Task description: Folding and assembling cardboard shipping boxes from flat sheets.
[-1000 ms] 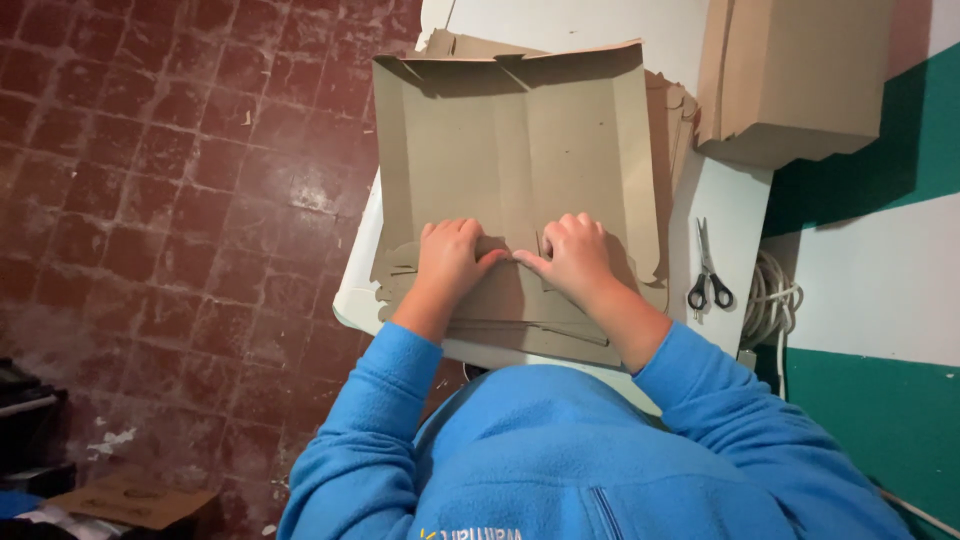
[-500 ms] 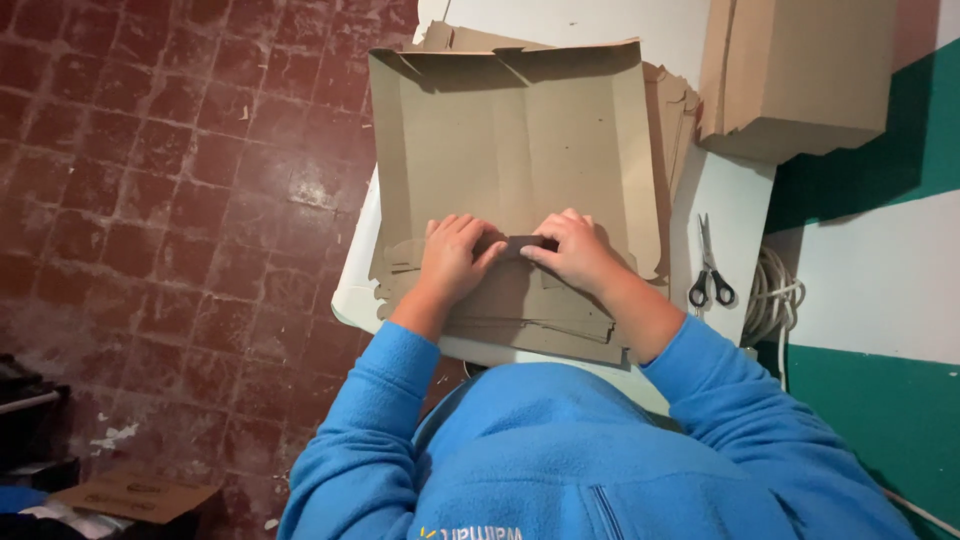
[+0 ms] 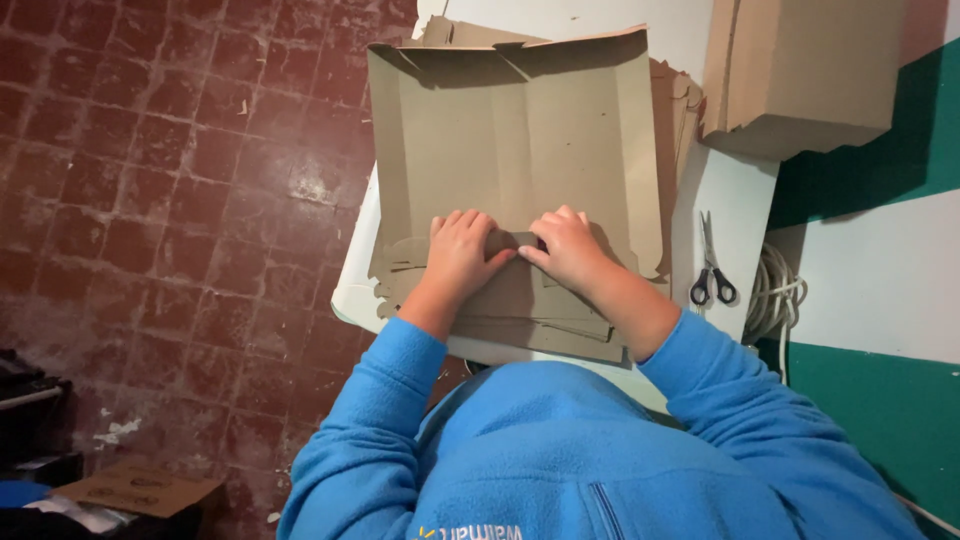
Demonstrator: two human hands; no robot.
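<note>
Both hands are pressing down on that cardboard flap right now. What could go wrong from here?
1. The flat brown cardboard sheet and the stack of cardboard blanks under it overhang the near edge of the small white table; hard pressure from the left hand and right hand might tip or slide the pile.
2. The black-handled scissors lie close beside the right forearm, so an elbow swing could knock them.

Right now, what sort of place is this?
Probably a small home or backroom box-folding workshop: flat brown cardboard box blank on a small white table, black-handled scissors, worn red tile floor.
</note>
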